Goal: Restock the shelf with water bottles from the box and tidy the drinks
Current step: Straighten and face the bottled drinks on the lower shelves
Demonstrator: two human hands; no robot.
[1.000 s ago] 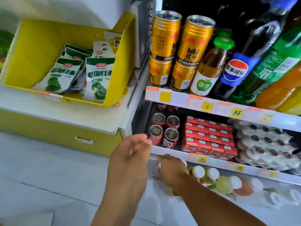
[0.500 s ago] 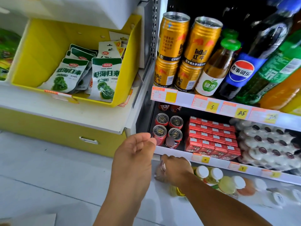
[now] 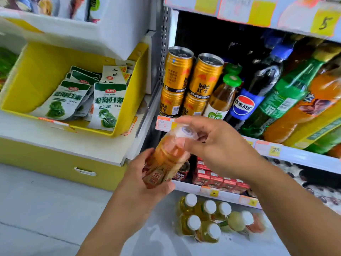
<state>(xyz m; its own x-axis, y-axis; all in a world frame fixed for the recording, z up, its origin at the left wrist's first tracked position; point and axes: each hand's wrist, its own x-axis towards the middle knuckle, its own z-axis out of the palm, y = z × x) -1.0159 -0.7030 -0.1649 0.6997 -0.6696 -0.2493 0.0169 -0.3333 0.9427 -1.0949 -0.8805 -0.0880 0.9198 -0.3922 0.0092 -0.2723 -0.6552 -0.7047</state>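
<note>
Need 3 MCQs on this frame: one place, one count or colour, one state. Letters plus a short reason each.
1. Where do the gold cans stand?
A. left end of the drinks shelf
B. in the yellow bin
C. on the floor

2. What colour is the cap of the apple-label bottle?
A. white
B. green
C. blue

3. How is the orange drink bottle held?
A. left hand only
B. standing on a shelf
C. by both hands

Answers:
1 A, beside the upright post.
2 B, cap plainly green.
3 C, left hand grips its base, right hand its top.
</note>
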